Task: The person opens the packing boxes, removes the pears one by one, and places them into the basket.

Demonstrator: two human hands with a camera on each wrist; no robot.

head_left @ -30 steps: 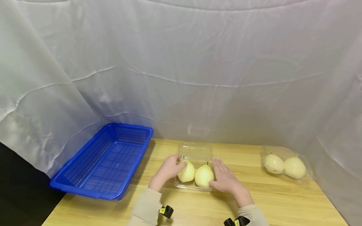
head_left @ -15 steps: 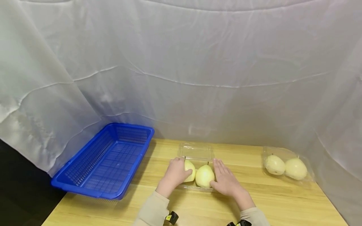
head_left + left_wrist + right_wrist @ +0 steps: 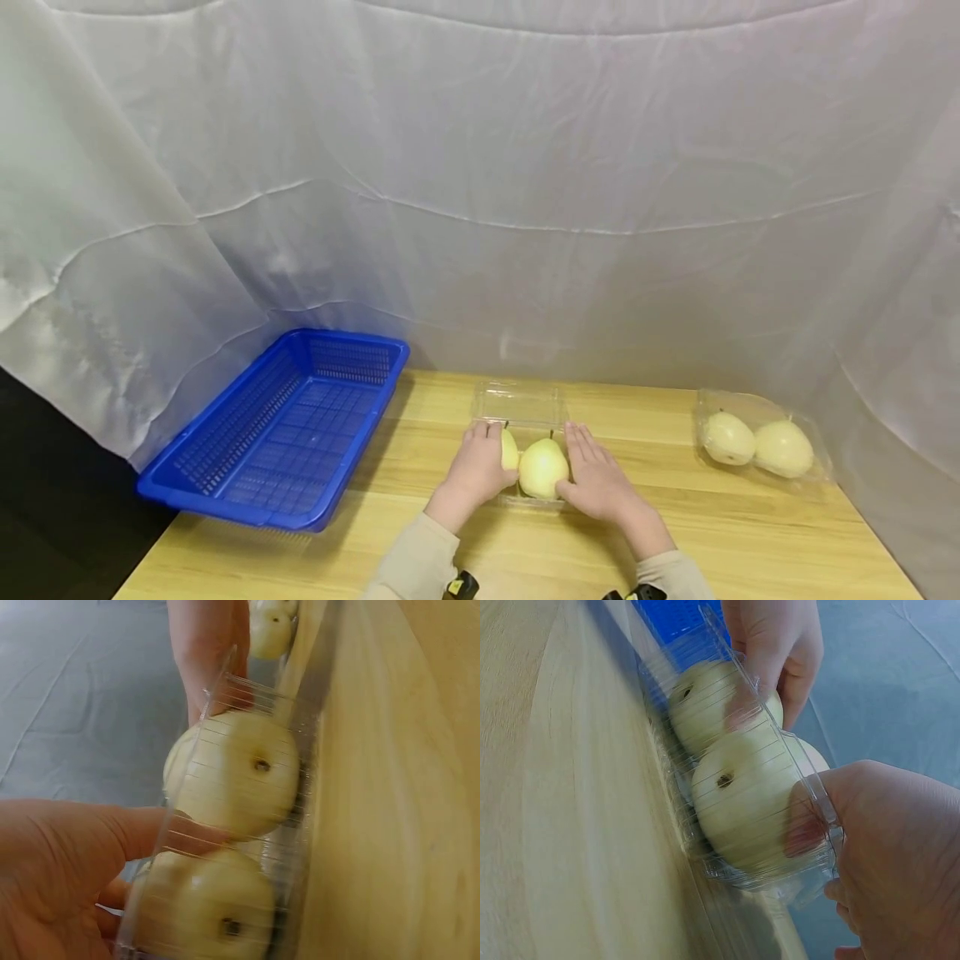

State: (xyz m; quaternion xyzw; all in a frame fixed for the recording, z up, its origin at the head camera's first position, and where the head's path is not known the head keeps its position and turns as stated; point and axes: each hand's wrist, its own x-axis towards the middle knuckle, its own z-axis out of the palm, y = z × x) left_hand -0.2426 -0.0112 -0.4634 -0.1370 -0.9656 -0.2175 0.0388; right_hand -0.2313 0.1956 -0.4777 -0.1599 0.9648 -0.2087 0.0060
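A lidded clear plastic box (image 3: 519,403) lies open on the table, its lid folded back to the rear. Two pale yellow pears sit in it, stems up. My left hand (image 3: 478,468) grips the left pear (image 3: 510,451), largely hiding it; in the left wrist view the thumb reaches between the pears. My right hand (image 3: 600,479) holds the box's right end beside the right pear (image 3: 543,469). Its fingers lie straight along the outside, and the right wrist view shows its thumb (image 3: 806,821) inside the wall, against that pear.
At left stands a blue perforated plastic basket (image 3: 270,450) with nothing in it. Another clear package (image 3: 738,402) holding two pears lies at the right end of the wooden table (image 3: 720,533). Grey fabric (image 3: 525,208) hangs behind and at both sides.
My left hand has moved right, from the left pear's side to around it, and that pear has shifted slightly right, towards the other. The right hand has stayed in place.
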